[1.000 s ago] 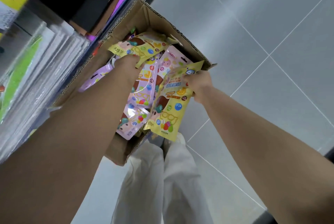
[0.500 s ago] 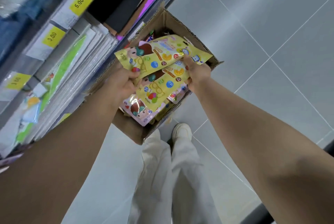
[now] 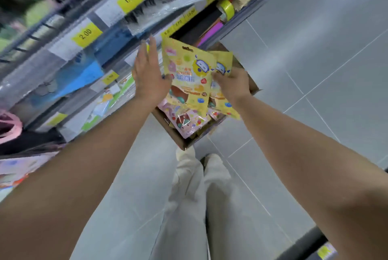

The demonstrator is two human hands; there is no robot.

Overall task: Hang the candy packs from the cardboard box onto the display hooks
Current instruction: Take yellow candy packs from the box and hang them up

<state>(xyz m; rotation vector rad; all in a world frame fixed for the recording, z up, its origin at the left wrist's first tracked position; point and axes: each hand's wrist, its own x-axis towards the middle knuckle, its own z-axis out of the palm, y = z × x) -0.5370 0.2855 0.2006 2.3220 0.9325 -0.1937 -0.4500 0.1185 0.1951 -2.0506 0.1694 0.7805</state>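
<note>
right hand (image 3: 233,85) grips two yellow candy packs (image 3: 189,74) at frame centre, above the cardboard box (image 3: 180,141). left hand (image 3: 149,79) fingers straight, palm touching front pack's left edge. pink packs (image 3: 186,122) lie in box.

Glossy plastic candy packs (image 3: 189,79), a matt brown cardboard box (image 3: 168,122), smooth grey floor tiles (image 3: 315,49).

Two yellow candy packs (image 3: 189,74) stand upright between our left hand (image 3: 148,77) and right hand (image 3: 233,85), over the cardboard box (image 3: 170,131) of pink packs (image 3: 186,121).
</note>
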